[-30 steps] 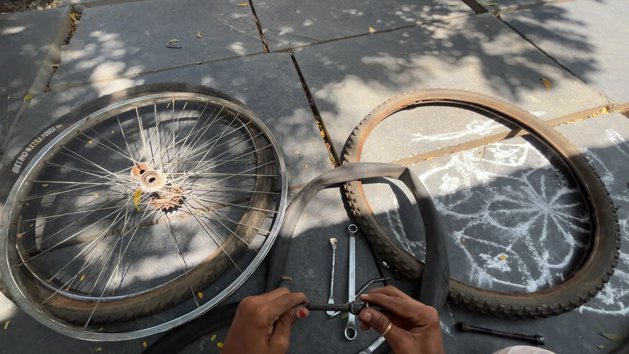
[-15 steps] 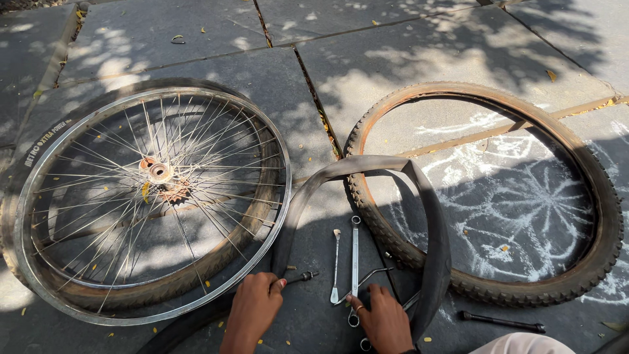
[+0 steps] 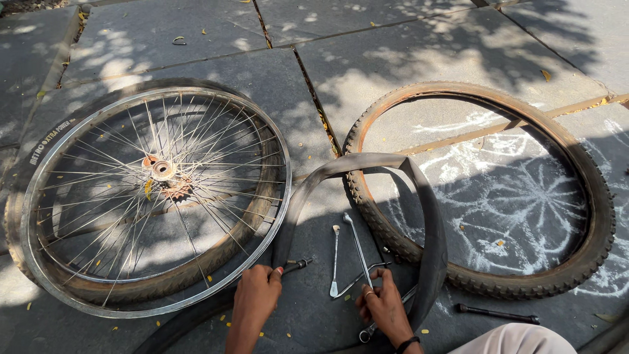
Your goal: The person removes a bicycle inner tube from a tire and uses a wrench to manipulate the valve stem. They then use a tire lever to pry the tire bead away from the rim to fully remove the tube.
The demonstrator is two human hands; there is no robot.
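left hand (image 3: 257, 294) pinches the limp black rubber inner tube (image 3: 429, 223) by its valve stem (image 3: 298, 265), beside the shiny spoked steel rim (image 3: 154, 196). right hand (image 3: 383, 305) rests loosely on thin metal tyre levers (image 3: 357, 252), not clenched. worn knobbly tyre (image 3: 590, 196) lies flat on paving.

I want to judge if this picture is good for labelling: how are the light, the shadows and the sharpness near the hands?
Head view: strong sun with dappled tree shadow across the paving; both hands, left hand at the inner tube valve and right hand by the metal levers, lie in shade yet stay sharp; the wheel rim shows bright glints; the loose tyre is half sunlit; straight paving joints bend slightly toward the edges.
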